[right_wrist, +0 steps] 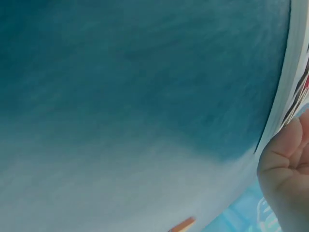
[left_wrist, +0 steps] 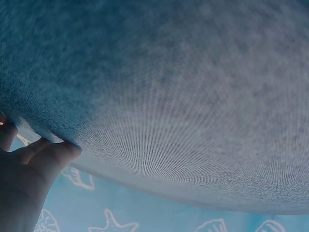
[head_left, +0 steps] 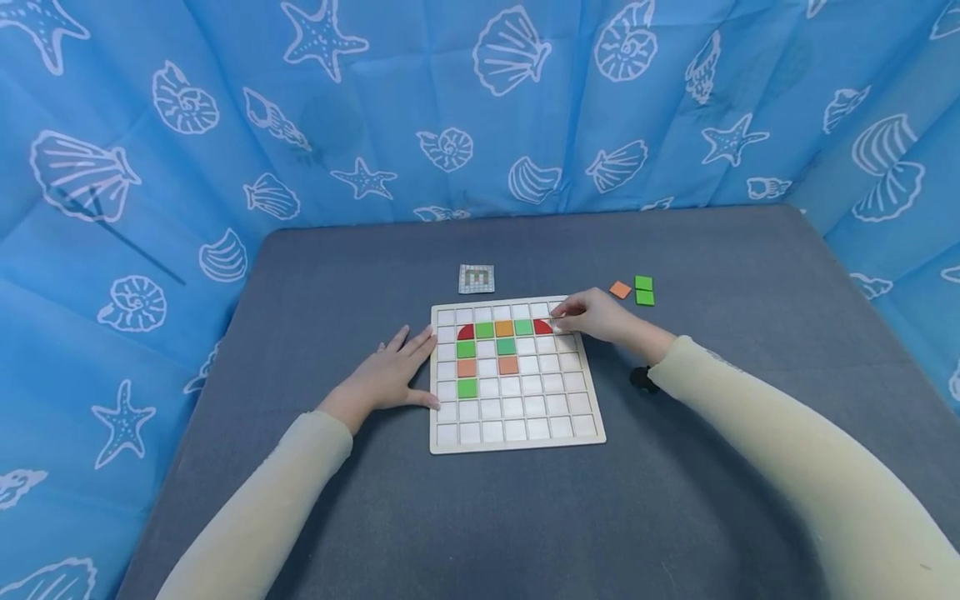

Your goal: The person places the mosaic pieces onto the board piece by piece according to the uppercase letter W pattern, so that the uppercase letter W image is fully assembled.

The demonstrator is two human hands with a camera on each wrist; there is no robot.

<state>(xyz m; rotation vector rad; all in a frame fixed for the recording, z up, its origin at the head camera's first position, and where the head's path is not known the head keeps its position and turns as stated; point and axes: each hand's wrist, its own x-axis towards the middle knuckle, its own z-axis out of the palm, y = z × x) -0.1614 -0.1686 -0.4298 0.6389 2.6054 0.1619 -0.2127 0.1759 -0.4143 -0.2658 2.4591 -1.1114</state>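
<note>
A pale square grid board [head_left: 517,446] lies on the table, with green, orange and red tiles in some cells. My left hand [head_left: 390,371] rests with spread fingers against its left edge; the left wrist view shows a few fingertips [left_wrist: 63,150]. At the upper right of the board, my right hand [head_left: 596,318] pinches the right side of a red tile with a rounded pale corner [head_left: 542,327], in the row of the other top tiles. In the right wrist view the curled thumb [right_wrist: 285,145] is at the board's edge, and the contact itself is hidden.
A small card with an m-like pattern [head_left: 476,279] lies behind the board. To the right are a loose orange tile [head_left: 620,289] and two green tiles [head_left: 644,297]. A small black object [head_left: 642,379] shows below the right wrist. A blue seashell-print curtain [head_left: 450,100] surrounds the grey table [head_left: 487,533].
</note>
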